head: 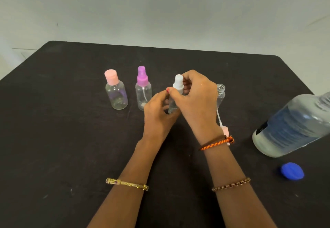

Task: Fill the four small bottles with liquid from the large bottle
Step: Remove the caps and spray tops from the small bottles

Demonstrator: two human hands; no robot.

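head view, table: my black table (71, 138) carries four small bottles in a row and the large bottle off to my right.
left hand: my left hand (157, 109) has its grip curled round the clear body of the white-capped spray bottle (175, 93), holding it upright near the middle of the row.
right hand: my right hand (194, 95) has its grip pinched on that bottle's white spray top, thumb and fingers closed round it.
other small bottles: pink-capped bottle (116, 92) at far left, purple spray bottle (143, 90) beside it, both capped and upright; open small bottle (221, 93) stands just behind my right hand.
loose parts: a pink spray head (225, 132) with its tube lies by my right wrist; blue cap (292, 171) lies near the large bottle.
large bottle: large bottle (292, 126) stands at the right, holding clear liquid.
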